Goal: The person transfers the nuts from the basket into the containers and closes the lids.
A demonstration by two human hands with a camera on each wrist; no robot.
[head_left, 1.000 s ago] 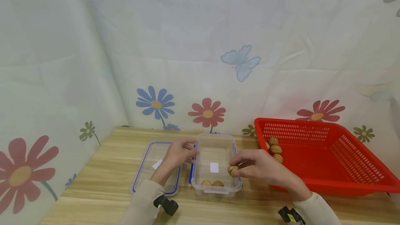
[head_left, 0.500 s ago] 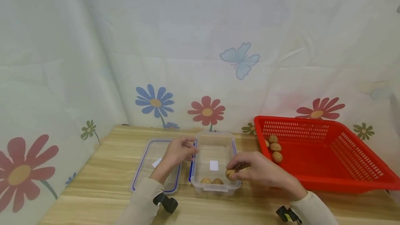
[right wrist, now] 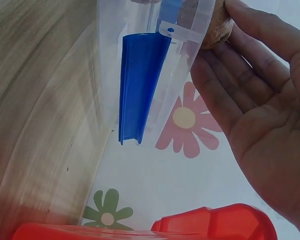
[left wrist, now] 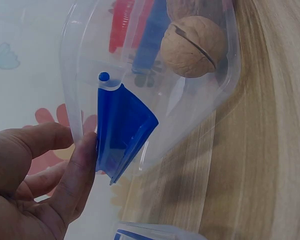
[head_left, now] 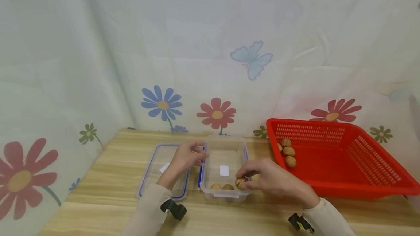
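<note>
A clear plastic container (head_left: pixel 224 147) with blue side clips stands on the wooden table. My left hand (head_left: pixel 196 154) grips its left rim, with the fingertips against the blue clip (left wrist: pixel 122 127). My right hand (head_left: pixel 244 180) reaches into the near right corner and holds a walnut (head_left: pixel 240 184) low inside with its fingertips. That walnut (right wrist: pixel 218 29) also shows at the fingertips (right wrist: pixel 250 60) in the right wrist view. Two more walnuts (head_left: pixel 221 186) lie on the container floor by the near wall. One walnut (left wrist: pixel 192 46) shows through the wall in the left wrist view.
The container's clear lid (head_left: pixel 163 170) with a blue seal lies flat to the left, under my left forearm. A red slotted basket (head_left: pixel 341 163) stands on the right with several walnuts (head_left: pixel 288 152) in its far left corner. A flowered cloth hangs behind the table.
My right hand has brought the walnut down from the container's right rim to its near right corner. The left hand has stayed on the left rim.
</note>
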